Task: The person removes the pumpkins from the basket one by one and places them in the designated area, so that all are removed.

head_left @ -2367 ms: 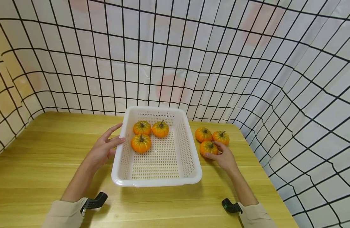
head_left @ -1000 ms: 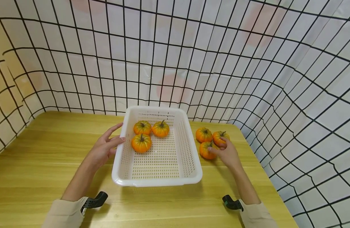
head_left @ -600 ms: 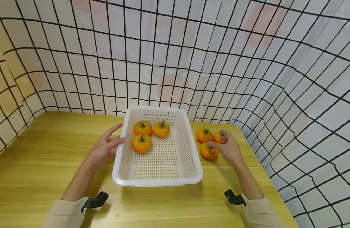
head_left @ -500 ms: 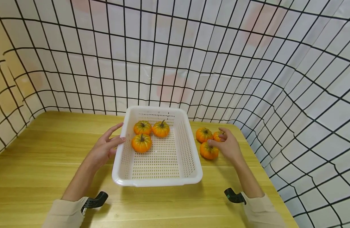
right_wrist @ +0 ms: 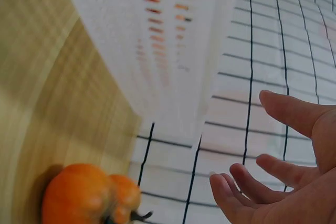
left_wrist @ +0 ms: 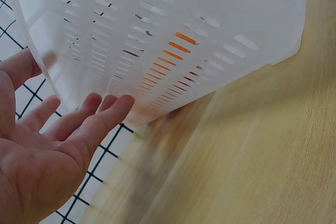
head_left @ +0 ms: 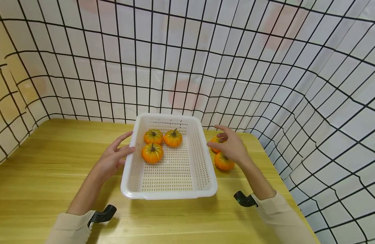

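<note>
A white perforated plastic basket (head_left: 169, 195) stands on the wooden table, holding three small orange pumpkins (head_left: 152, 153) toward its back left. My left hand (head_left: 109, 159) touches the basket's left side; in the left wrist view its extended fingers (left_wrist: 107, 121) lie against the outer wall. My right hand (head_left: 231, 145) is above the pumpkins right of the basket, fingers spread and nothing in them. Of those, the front pumpkin (head_left: 224, 161) shows plainly, the back left pumpkin (head_left: 216, 145) partly, and the third is nearly hidden behind the hand. Two pumpkins (right_wrist: 79, 195) appear in the right wrist view.
A black wire grid (head_left: 163, 71) with white sheeting behind it encloses the back and both sides of the table (head_left: 62, 159). Black wrist cameras (head_left: 103, 214) stick out from both sleeves.
My right hand has drawn back from the right-hand pumpkins, first the front one, then the far right one, and has risen leftward toward the basket's rim. The left hand and basket stay put.
</note>
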`<state>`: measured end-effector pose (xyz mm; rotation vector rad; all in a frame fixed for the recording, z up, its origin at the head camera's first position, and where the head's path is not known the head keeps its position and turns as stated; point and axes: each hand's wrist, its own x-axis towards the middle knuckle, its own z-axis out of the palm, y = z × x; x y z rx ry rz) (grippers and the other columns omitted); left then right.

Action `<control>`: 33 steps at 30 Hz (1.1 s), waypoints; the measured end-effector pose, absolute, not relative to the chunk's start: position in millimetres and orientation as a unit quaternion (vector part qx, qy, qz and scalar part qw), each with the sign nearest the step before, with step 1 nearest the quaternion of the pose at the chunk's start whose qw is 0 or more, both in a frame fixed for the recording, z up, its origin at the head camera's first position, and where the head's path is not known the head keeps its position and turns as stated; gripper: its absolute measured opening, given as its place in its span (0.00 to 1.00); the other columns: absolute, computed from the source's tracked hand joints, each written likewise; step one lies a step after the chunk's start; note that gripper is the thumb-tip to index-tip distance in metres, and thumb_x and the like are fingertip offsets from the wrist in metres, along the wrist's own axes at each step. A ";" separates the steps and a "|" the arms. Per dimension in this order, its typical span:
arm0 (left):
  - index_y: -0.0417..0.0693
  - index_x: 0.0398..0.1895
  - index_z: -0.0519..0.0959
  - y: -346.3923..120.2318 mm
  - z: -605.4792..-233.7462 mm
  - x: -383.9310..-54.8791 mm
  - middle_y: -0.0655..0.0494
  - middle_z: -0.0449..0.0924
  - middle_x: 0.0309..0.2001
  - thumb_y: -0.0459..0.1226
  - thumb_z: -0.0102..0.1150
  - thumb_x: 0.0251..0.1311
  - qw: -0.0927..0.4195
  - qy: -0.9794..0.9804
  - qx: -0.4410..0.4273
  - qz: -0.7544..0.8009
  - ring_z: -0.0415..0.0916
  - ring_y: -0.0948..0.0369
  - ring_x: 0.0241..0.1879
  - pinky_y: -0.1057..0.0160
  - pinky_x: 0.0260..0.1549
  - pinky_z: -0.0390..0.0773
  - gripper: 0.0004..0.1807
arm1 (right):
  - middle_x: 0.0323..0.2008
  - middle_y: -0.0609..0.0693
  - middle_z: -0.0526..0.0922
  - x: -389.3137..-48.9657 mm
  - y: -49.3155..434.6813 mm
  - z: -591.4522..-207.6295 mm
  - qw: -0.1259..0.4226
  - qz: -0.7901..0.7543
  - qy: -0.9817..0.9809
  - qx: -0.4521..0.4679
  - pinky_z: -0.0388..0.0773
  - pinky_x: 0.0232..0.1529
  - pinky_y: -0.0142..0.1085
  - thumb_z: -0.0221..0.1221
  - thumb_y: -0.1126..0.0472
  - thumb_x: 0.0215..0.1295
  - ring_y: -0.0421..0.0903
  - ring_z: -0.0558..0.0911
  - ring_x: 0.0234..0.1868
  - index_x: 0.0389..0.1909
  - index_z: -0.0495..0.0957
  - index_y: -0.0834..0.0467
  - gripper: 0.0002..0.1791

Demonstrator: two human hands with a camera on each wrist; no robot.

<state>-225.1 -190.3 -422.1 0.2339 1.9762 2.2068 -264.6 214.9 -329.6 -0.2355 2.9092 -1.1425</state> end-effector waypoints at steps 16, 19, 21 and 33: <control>0.62 0.82 0.47 -189.7 -423.8 -225.7 0.35 0.59 0.76 0.43 0.56 0.74 0.087 0.660 0.080 0.742 0.81 0.43 0.58 0.40 0.49 0.84 0.40 | 0.66 0.60 0.75 -270.9 148.5 -306.4 0.074 -0.320 0.932 -0.153 0.78 0.59 0.55 0.71 0.44 0.58 0.60 0.75 0.65 0.75 0.65 0.44 0.44; 0.62 0.82 0.47 -190.0 -423.7 -225.7 0.34 0.59 0.76 0.43 0.56 0.74 0.085 0.660 0.079 0.742 0.82 0.44 0.57 0.40 0.49 0.84 0.40 | 0.65 0.60 0.75 -273.6 137.5 -306.4 0.082 -0.308 0.932 -0.172 0.79 0.58 0.54 0.71 0.45 0.59 0.60 0.75 0.65 0.75 0.65 0.44 0.43; 0.61 0.82 0.47 -190.1 -423.6 -225.6 0.34 0.59 0.76 0.43 0.56 0.74 0.085 0.660 0.078 0.742 0.82 0.44 0.57 0.40 0.49 0.84 0.40 | 0.66 0.60 0.75 -274.7 130.8 -306.6 0.087 -0.302 0.932 -0.179 0.80 0.57 0.54 0.71 0.45 0.59 0.60 0.76 0.65 0.75 0.65 0.44 0.43; 0.62 0.82 0.47 -190.9 -423.6 -225.5 0.34 0.58 0.76 0.43 0.55 0.75 0.091 0.655 0.080 0.745 0.83 0.42 0.55 0.40 0.47 0.84 0.40 | 0.68 0.59 0.73 -281.3 99.4 -311.8 0.121 -0.294 0.928 -0.194 0.79 0.58 0.52 0.72 0.46 0.59 0.58 0.75 0.65 0.75 0.65 0.45 0.44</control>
